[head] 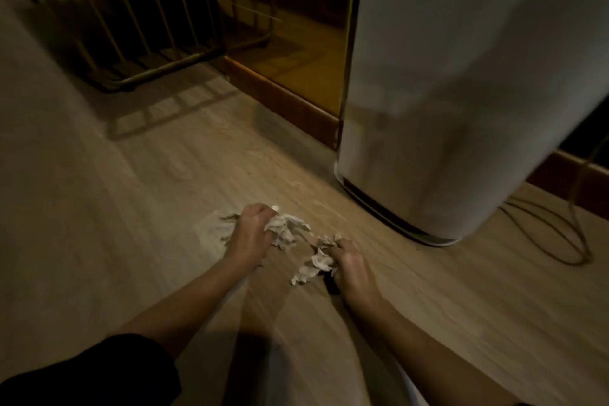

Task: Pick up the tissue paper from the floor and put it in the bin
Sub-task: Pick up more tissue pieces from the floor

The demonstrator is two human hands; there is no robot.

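Crumpled white tissue paper lies on the wooden floor in front of me. My left hand [252, 231] is closed around one bunch of tissue [288, 229], with more tissue [227, 219] poking out on its left side. My right hand [351, 265] grips a second bunch of tissue [316, 265] that trails down toward the floor. Both hands are low, close to the floor and about a hand's width apart. A tall white bin-like container [461, 92] stands to the upper right of my hands.
A metal rack with slanted bars [138, 26] stands at the back left. A wooden skirting and an amber glass panel [296, 53] run behind. A cable [560, 234] loops on the floor right of the white container.
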